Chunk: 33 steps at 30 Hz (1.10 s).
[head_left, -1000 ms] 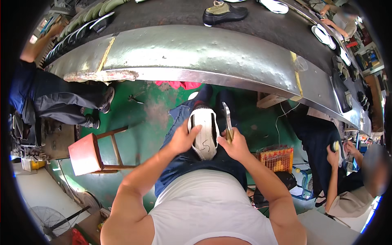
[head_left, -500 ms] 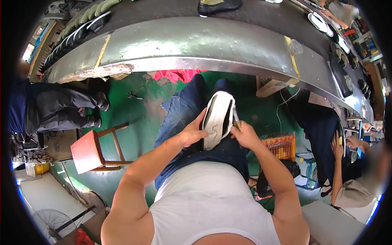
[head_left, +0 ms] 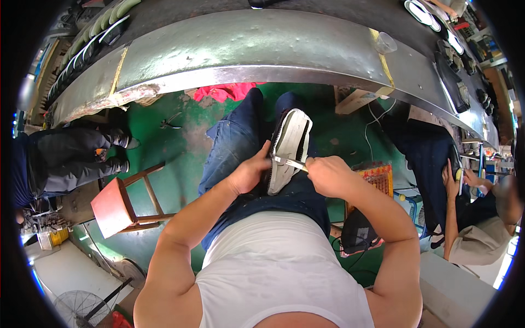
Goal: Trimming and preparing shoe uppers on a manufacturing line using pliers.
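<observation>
A shoe (head_left: 291,143) with a pale sole and a dark ribbed edge rests on my lap, sole turned up. My left hand (head_left: 251,172) grips its left edge and holds it steady. My right hand (head_left: 328,174) is closed around a thin metal tool (head_left: 288,162) whose blade lies across the sole near the heel end. Both forearms come in from the lower edge, over my blue jeans.
A long grey metal workbench (head_left: 262,49) curves across the top, with shoe parts along its far edge. A red wooden stool (head_left: 117,205) stands on the green floor at left. A seated person (head_left: 65,158) is at left, another person (head_left: 470,218) at right. An orange basket (head_left: 377,177) sits beside my right knee.
The shoe has come down from an upright hold to lie on my lap. My right hand has brought the tool's blade across the sole.
</observation>
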Each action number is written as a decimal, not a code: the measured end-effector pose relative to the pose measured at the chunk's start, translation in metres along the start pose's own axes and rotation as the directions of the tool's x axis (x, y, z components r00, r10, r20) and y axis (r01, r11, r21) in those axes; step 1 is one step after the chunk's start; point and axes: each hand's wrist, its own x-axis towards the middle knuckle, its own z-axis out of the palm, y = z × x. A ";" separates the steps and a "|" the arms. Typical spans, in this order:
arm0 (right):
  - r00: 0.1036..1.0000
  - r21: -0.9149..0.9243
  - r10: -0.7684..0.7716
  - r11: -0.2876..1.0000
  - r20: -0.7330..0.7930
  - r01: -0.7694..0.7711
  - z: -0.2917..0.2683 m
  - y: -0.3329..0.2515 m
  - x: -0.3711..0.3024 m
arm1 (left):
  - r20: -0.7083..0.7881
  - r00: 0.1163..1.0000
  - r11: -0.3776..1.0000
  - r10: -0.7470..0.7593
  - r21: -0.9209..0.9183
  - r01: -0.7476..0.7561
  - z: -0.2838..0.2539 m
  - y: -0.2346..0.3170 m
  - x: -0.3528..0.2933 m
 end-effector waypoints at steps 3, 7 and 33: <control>0.995 0.090 -0.096 0.991 -0.014 0.096 0.016 -0.001 0.008 | -0.194 0.981 0.981 -0.033 -0.194 -0.005 0.003 0.001 0.011; 0.960 0.408 0.036 0.909 -0.278 0.084 0.077 -0.016 0.014 | -0.507 0.841 0.959 0.188 0.279 -0.046 -0.018 -0.030 0.045; 0.830 0.574 0.198 0.801 -0.521 0.169 0.043 0.039 0.049 | -0.126 0.961 -0.083 0.246 0.985 0.150 0.006 0.020 0.030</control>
